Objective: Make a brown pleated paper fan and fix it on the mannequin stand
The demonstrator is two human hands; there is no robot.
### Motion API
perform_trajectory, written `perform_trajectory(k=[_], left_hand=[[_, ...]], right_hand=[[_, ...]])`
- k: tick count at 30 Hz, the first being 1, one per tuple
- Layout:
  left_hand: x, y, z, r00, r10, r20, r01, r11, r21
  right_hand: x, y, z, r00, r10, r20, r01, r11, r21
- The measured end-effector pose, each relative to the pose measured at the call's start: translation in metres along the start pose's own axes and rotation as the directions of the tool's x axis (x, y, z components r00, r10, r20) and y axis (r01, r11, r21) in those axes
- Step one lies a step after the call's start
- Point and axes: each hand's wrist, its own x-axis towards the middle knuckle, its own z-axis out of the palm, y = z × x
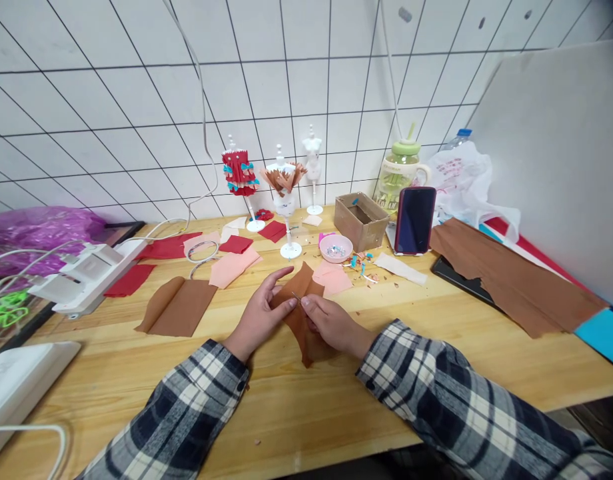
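Note:
A folded piece of brown crepe paper (301, 333) is held above the table between both hands. My left hand (260, 313) pinches its left side, thumb in front and index finger stretched out behind. My right hand (335, 325) is closed on the same paper, its thumb tip meeting the left thumb at the middle. A thin, dark sliver shows between the thumbs, too small to name. Behind the hands stands a white mini dress form (290, 250) with a collar of pointed brown and peach paper (283, 179). More brown paper (184, 308) lies to the left.
A red-dressed form (240, 175) and a bare one (313, 160) stand farther back. Around them are a pink bowl (336, 249), a cardboard box (362, 221), scraps (361, 263), and a phone (415, 220). A power strip (94, 277) sits left; a brown strip (516, 277) lies right.

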Motion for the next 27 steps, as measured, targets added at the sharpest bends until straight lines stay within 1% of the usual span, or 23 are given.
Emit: perform_trajectory(k=[4, 8, 10, 13, 15, 17, 20, 27], left_hand=[[0.001, -0.002, -0.001, 1.0, -0.014, -0.004, 0.014, 0.999, -0.031], [0.003, -0.008, -0.001, 0.994, -0.009, -0.113, 0.005, 0.999, -0.035], [0.004, -0.01, -0.001, 0.989, -0.033, -0.144, 0.026, 0.998, -0.051], [0.004, -0.011, -0.001, 0.988, -0.059, -0.145, 0.053, 0.998, -0.047], [0.004, -0.011, -0.001, 0.988, -0.056, -0.145, 0.054, 0.998, -0.02], [0.005, -0.012, -0.001, 0.988, -0.049, -0.148, 0.049, 0.999, -0.005], [0.006, -0.015, -0.001, 0.986, -0.041, -0.161, 0.037, 0.999, -0.026], [0.005, -0.02, 0.0, 0.987, -0.025, -0.161, 0.02, 0.999, -0.033]], right_hand=[[0.0, 0.002, -0.001, 1.0, 0.006, -0.004, -0.006, 1.0, 0.006], [0.001, 0.003, -0.001, 1.0, 0.023, -0.02, -0.021, 0.998, 0.051], [0.002, 0.002, -0.001, 0.998, 0.069, -0.014, -0.067, 0.994, 0.088], [0.002, 0.0, -0.001, 0.99, 0.143, 0.009, -0.143, 0.981, 0.129], [0.001, -0.002, -0.001, 0.985, 0.168, 0.026, -0.17, 0.975, 0.144], [0.0, -0.004, -0.002, 0.985, 0.166, 0.036, -0.17, 0.974, 0.149], [0.0, -0.004, -0.003, 0.988, 0.146, 0.045, -0.151, 0.978, 0.142], [0.0, -0.004, -0.003, 0.995, 0.101, 0.017, -0.103, 0.984, 0.148]])
